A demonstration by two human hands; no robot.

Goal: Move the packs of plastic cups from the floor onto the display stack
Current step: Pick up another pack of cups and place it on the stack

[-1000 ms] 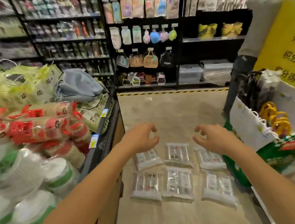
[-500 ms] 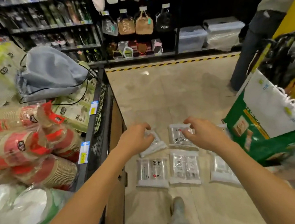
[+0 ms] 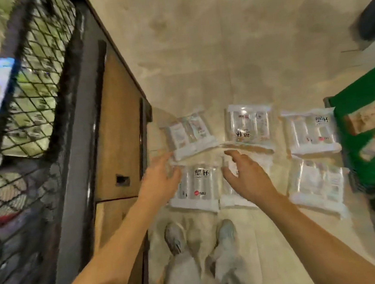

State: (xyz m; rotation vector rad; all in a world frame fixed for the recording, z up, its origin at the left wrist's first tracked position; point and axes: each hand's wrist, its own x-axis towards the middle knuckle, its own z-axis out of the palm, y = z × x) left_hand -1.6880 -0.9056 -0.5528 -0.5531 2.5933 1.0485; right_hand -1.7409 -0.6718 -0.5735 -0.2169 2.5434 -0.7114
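I see six packs of plastic cups flat on the floor in two rows of three beside the mesh-sided display stand, left hand and right hand both spread, gripping nothing, flanking the near-left pack, contact too blurred to tell.

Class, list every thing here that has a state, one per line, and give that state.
Left grip: open, empty.
Right grip: open, empty.
Near-left pack: on the floor, below the left grip.
Near-middle pack: on floor, partly hidden by right grip.
Near-right pack: flat on floor.
Far-left pack: on floor, skewed.
Far-middle pack: flat on floor.
Far-right pack: flat on floor.
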